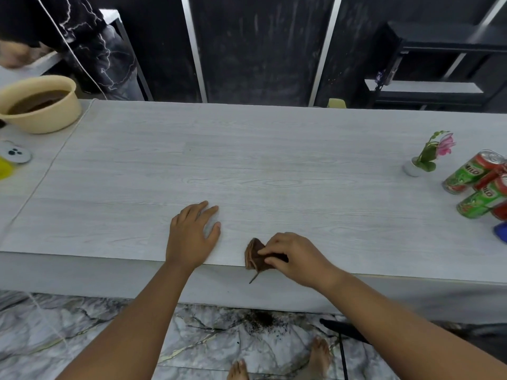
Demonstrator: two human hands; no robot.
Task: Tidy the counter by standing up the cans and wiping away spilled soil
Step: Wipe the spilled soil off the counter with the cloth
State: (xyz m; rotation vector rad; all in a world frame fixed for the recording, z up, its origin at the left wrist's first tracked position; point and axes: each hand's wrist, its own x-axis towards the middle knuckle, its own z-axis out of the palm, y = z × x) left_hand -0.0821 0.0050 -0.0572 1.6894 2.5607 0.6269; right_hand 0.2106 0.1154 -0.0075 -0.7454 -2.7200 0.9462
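The right hand point(295, 259) pinches a brown cloth point(255, 256) overhanging the surface's point(247, 160) near edge. The left hand point(192, 234) lies flat and open nearby. Wiping outward would likely drop soil point(260, 319) onto the floor. Milo cans point(472, 174) cluster far right.

Cans point(472, 174) cut off at right edge, blue object point(501, 233) mostly out of frame, cloth point(255, 256) partly under right hand point(295, 256)

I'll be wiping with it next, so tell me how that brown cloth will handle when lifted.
The brown cloth is bunched in folds in the right hand's grip, so probably floppy. It looks thin, likely light. A loose thread hangs past the counter edge and might snag.
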